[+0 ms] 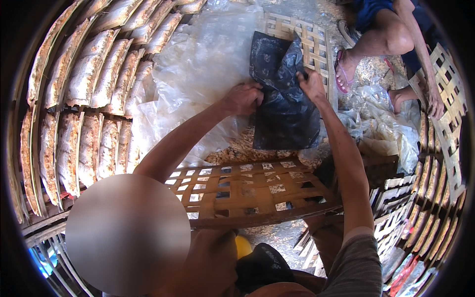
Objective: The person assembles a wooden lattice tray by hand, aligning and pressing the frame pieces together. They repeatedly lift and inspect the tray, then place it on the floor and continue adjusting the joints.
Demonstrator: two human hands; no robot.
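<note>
Hands meet on a black plastic bag [284,106] lying on the ground, partly over a pale woven bamboo tray [310,42]. The left hand [242,98] has its fingers closed on the bag's left edge; the right hand [311,85] pinches its upper right edge. Clear plastic sheeting [198,69] spreads to the left of the bag, beside racks of dried fish [94,99]. A brown lattice tray [247,190] sits nearer the person. Another person's sandalled foot [344,69] rests at upper right.

Woven bamboo trays [247,190], clear plastic sheets [203,64] (crumpled).
</note>
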